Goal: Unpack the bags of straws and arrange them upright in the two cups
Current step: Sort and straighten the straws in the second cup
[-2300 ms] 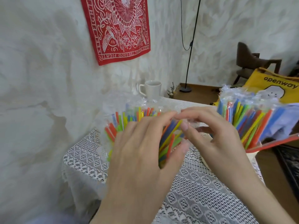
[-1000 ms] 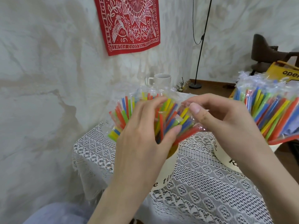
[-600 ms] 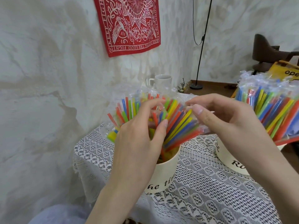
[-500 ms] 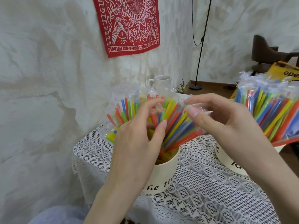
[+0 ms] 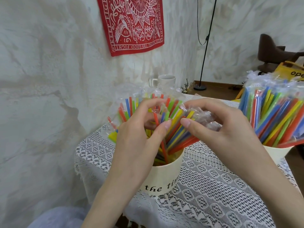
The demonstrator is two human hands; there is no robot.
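We are partway through, by our reckoning. Our left hand [image 5: 139,137] pinches straws [image 5: 174,129] that stand fanned in the near cup [image 5: 164,175] on the lace-covered bench [image 5: 213,195], while our right hand [image 5: 218,134] grips crumpled clear wrap [image 5: 202,116] at their tops. Many straws in this cup still show plastic around their upper ends, so the unwrapping here is not finished. The far cup [image 5: 276,153] at the right holds a dense bundle [image 5: 276,116], its tops still wrapped in plastic. Both cups are filled, but the wrap must come off and the straws, now splayed, need straightening.
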